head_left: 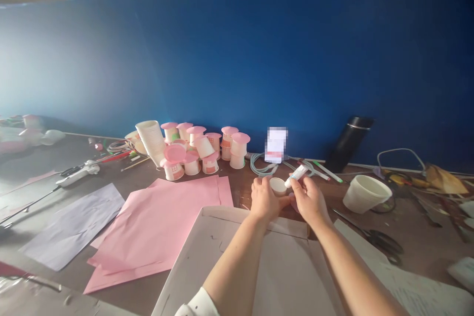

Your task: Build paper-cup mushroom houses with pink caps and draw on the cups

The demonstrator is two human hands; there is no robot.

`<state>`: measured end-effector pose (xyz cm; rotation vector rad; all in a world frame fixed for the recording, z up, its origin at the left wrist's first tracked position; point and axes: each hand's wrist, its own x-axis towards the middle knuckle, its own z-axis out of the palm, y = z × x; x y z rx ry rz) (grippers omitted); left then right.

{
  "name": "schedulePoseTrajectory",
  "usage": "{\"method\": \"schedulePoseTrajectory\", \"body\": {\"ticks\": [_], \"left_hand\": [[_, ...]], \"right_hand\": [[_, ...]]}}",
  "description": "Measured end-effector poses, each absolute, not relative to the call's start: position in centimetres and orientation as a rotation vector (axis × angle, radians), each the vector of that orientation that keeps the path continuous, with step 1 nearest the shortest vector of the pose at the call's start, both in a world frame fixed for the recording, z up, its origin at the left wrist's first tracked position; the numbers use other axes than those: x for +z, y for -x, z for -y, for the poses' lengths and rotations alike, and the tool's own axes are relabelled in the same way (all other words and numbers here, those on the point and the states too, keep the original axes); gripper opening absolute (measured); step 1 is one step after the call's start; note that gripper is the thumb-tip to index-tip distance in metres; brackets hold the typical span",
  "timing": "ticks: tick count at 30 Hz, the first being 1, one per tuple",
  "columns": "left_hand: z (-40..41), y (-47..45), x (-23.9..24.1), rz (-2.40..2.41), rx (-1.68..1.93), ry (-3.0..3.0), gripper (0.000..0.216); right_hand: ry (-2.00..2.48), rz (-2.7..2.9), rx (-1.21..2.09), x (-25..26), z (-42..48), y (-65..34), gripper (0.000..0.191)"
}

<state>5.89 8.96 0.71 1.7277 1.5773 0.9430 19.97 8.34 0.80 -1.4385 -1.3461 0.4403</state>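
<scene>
Here, the left hand (264,201) clasped a small white paper cup (277,185) just past the far edge of the flat cardboard sheet (289,266), with bare tabletop (418,229) beyond the grip. The right hand (310,201) pinched a smooth white tube (296,175) — long axis slanting up and rightward, lower end at the cup's rim.

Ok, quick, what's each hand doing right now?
Left hand: closed on the small paper cup.
Right hand: closed on the white tube.
</scene>
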Motion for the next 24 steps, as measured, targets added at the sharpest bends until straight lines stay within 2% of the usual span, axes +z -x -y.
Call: {"method": "schedulePoseTrajectory", "body": {"ticks": [3, 7, 10, 17, 20, 24], "left_hand": [[-9.1, -6.0, 0.6, -1.641, 0.979, -1.715, 0.087], [-9.1, -6.1, 0.7, -1.668, 0.999, -1.714, 0.072], [-9.1, -5.9, 1.0, -1.665, 0.947, -1.765, 0.060], [-9.0, -5.6, 1.5, -1.645, 0.885, -1.787, 0.056], [-8.8, -5.6, 1.6, -1.629, 0.883, -1.777, 0.055], [-8.5, -5.7, 1.5, -1.535, 0.963, -1.715, 0.072]], "right_hand": [[1.462, 1.383, 0.455, 0.8, -7.9, -19.8, 0.053], [1.477, 1.405, 0.418, 1.1, -7.5, -19.5, 0.050], [1.488, 1.388, 0.387, 1.3, -8.0, -19.4, 0.053], [1.506, 1.298, 0.380, 1.5, -9.1, -19.1, 0.060], [1.488, 1.200, 0.489, 1.6, -8.9, -19.4, 0.062], [1.267, 0.867, 0.902, 1.8, -8.4, -19.8, 0.057]]}}
